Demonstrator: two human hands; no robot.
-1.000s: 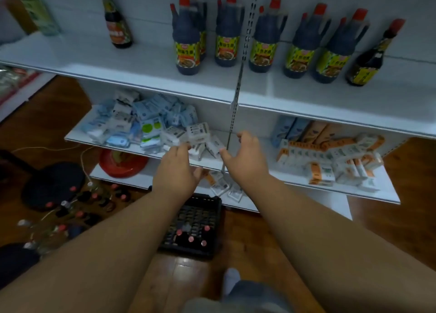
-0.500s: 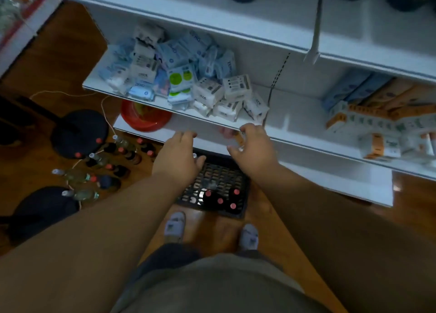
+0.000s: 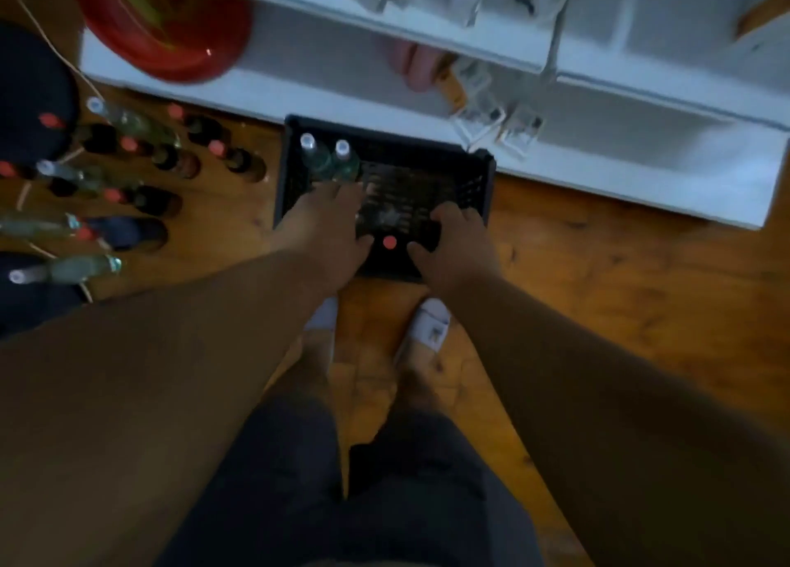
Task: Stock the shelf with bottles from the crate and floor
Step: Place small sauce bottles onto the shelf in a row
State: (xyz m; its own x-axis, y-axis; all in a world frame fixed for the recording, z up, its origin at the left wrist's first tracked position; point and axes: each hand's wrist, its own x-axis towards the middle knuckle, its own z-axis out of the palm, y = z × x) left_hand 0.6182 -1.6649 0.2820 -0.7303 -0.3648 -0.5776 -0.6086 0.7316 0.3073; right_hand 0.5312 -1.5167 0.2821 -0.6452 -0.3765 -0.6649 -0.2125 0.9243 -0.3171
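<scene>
on the wooden floor [image 3: 598, 293], right against the foot of the white shelf [image 3: 641, 181], sits a black crate [image 3: 470, 190] with a lattice bottom. both hands reach down into its near half. the left hand [image 3: 325, 233] lies over the near left part, fingers spread and pointing toward two clear bottles with white caps [image 3: 325, 156] that stand in the far left corner; whether the fingertips touch those bottles is hard to tell through the blur. the right hand [image 3: 453, 246] is at the near right part, fingers curled downward, but what they close on, if anything, cannot be made out. between the two hands shows the red cap of a dark bottle [image 3: 389, 243] standing in the crate, with neither hand clearly gripping it.

to the left of the crate, a group of bottles [image 3: 162, 160] is on the floor: dark ones with red caps standing upright, and several clear greenish ones lying on their sides. a red bowl [image 3: 171, 40] rests on the lowest shelf board at upper left, and small white boxes [image 3: 491, 109] lie on the same board behind the crate. the person's feet in white slippers [image 3: 427, 327] stand just near the crate's front edge.
</scene>
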